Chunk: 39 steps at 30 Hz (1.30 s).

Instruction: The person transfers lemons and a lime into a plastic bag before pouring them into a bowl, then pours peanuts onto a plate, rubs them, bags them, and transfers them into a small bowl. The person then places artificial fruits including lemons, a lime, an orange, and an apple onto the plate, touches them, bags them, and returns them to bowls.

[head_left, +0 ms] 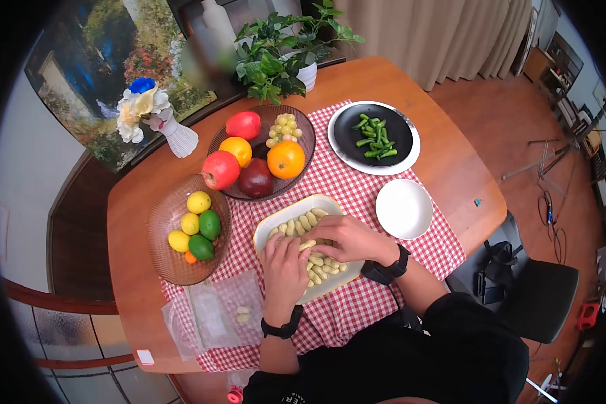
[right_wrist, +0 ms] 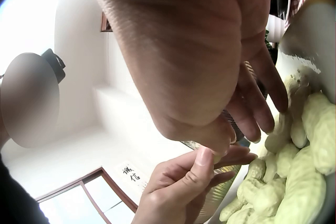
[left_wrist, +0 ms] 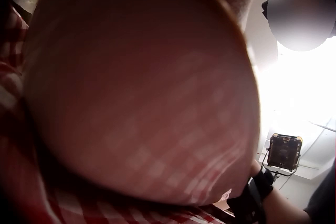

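An off-white rectangular dish with a yellow rim [head_left: 339, 289] holds several unshelled peanuts [head_left: 321, 271]. Over it my two hands meet, fingertips together around one peanut [head_left: 308, 245]. The left hand [head_left: 286, 268] comes in from the near left and pinches that peanut. From the right, my right hand [head_left: 347, 239] also pinches it, thumb toward the left thumb. The right wrist view shows the left thumb [right_wrist: 197, 174] against the right fingertips, which mostly hide the peanut. In the left wrist view the dish's glossy outer wall [left_wrist: 142, 103] fills most of the picture.
A clear plastic bag [head_left: 225, 310] with a few pale pieces lies left of the dish. A white bowl [head_left: 404, 209] stands right, a black plate of green peppers [head_left: 343, 138] behind it. Fruit bowls [head_left: 158, 232] stand left and back, on or beside the checkered cloth [head_left: 347, 323].
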Motion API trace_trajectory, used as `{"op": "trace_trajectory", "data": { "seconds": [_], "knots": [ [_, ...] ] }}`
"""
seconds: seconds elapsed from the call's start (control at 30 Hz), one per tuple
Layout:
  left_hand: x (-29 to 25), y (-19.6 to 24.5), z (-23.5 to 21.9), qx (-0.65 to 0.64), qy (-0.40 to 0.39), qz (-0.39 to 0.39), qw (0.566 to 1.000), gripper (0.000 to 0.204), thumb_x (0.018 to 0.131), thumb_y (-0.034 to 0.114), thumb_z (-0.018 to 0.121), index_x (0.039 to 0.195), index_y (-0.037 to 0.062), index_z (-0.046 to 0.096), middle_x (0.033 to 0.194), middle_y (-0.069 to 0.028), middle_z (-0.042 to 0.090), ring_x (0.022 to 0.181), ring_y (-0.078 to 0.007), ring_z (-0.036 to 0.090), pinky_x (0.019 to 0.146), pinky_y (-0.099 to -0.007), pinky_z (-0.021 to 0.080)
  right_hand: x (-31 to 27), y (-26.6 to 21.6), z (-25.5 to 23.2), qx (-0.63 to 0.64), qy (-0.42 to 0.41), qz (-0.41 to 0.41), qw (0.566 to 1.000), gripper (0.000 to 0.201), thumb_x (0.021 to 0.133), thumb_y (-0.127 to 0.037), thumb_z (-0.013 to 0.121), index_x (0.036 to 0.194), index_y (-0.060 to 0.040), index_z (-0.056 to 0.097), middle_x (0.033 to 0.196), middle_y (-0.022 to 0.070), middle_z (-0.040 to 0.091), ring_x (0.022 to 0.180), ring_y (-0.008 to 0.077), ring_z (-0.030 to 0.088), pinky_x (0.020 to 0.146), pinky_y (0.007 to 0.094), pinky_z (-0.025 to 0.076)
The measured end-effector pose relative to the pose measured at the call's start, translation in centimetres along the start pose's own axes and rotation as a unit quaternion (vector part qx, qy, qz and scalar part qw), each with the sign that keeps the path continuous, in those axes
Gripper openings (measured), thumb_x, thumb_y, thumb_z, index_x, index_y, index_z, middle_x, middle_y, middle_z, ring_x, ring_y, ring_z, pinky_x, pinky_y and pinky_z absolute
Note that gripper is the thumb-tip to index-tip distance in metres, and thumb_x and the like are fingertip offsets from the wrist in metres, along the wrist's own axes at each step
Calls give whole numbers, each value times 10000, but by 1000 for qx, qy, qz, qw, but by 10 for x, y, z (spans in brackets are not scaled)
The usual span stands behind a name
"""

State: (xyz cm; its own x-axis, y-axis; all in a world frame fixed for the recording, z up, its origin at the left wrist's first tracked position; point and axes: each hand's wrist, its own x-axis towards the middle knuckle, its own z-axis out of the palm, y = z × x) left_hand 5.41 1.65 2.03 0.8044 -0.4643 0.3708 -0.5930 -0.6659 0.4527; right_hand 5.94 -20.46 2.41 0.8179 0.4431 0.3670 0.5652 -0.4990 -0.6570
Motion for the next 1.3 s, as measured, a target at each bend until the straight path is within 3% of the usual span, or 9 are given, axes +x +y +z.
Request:
{"op": "trace_trajectory", "data": {
  "seconds": [0.27, 0.43, 0.67, 0.73, 0.83, 0.93, 1.07, 1.17, 1.3],
  "knots": [
    [6, 13, -14, -69, 124, 19, 990, 335, 884, 172, 816, 1137, -28, 724, 1110, -170, 696, 1148, -390, 626, 986, -481, 514, 3, -10, -3, -16, 50, -45, 998, 285, 873, -140, 825, 1130, -32, 768, 1084, 147, 729, 1020, 323, 700, 889, 427, 583],
    [-4, 6, -20, -149, 249, -38, 956, 61, 939, -68, 681, 879, -66, 692, 748, -145, 637, 663, -310, 621, 615, -390, 478, -3, -6, -8, 2, 18, 20, 1000, 416, 891, -84, 766, 1300, -33, 710, 1199, 173, 706, 1145, 369, 676, 1014, 439, 556],
    [10, 16, -22, -198, 298, -68, 931, 110, 927, -62, 694, 1028, -59, 738, 942, -154, 681, 871, -304, 689, 786, -373, 551, 2, -17, -4, 27, 23, -20, 999, 596, 901, -84, 716, 1477, -16, 578, 1355, 217, 647, 1301, 394, 590, 1155, 461, 445],
    [5, -2, -17, -139, 231, -31, 962, 190, 942, -22, 721, 1127, -20, 765, 1069, -129, 711, 976, -239, 693, 818, -327, 565, 1, -20, -8, 37, 16, 12, 999, 513, 904, -104, 734, 1402, -19, 647, 1285, 217, 687, 1229, 391, 637, 1100, 458, 489],
    [0, -9, -18, -119, 143, -43, 982, 241, 886, 12, 790, 1125, -4, 761, 1082, -143, 725, 1002, -306, 704, 871, -377, 562, -1, -8, -6, -36, 32, 13, 999, 317, 884, -148, 782, 1174, -19, 768, 1044, 192, 753, 986, 383, 724, 921, 452, 578],
    [-1, -4, -22, -68, 84, -22, 994, 268, 841, 25, 823, 1098, -15, 757, 1088, -166, 731, 1011, -357, 702, 908, -402, 552, -3, -11, -13, -59, -3, 41, 997, 327, 879, -156, 790, 1180, -28, 770, 1055, 187, 758, 947, 379, 732, 885, 448, 591],
    [1, -3, -19, -85, 129, -7, 988, 231, 842, 21, 828, 1064, -7, 768, 1014, -153, 743, 948, -343, 708, 861, -398, 556, -4, -10, -9, -91, 28, 32, 995, 295, 886, -161, 791, 1154, -37, 782, 1067, 177, 767, 898, 364, 742, 824, 448, 600],
    [-1, -2, -17, -85, 187, -18, 979, 131, 886, 11, 806, 1016, 8, 799, 852, -106, 751, 773, -225, 721, 712, -336, 550, -3, -14, -7, -79, 35, 42, 995, 262, 902, -146, 774, 1140, -39, 790, 1004, 167, 754, 872, 340, 739, 790, 429, 602],
    [3, 0, -17, -88, 276, -12, 957, 296, 897, -36, 760, 1188, 13, 771, 1002, -145, 770, 862, -247, 738, 758, -343, 575, -3, -11, -7, -87, 36, 35, 995, 283, 918, -106, 733, 1189, -39, 780, 967, 165, 735, 885, 332, 733, 791, 423, 603]
  ]
}}
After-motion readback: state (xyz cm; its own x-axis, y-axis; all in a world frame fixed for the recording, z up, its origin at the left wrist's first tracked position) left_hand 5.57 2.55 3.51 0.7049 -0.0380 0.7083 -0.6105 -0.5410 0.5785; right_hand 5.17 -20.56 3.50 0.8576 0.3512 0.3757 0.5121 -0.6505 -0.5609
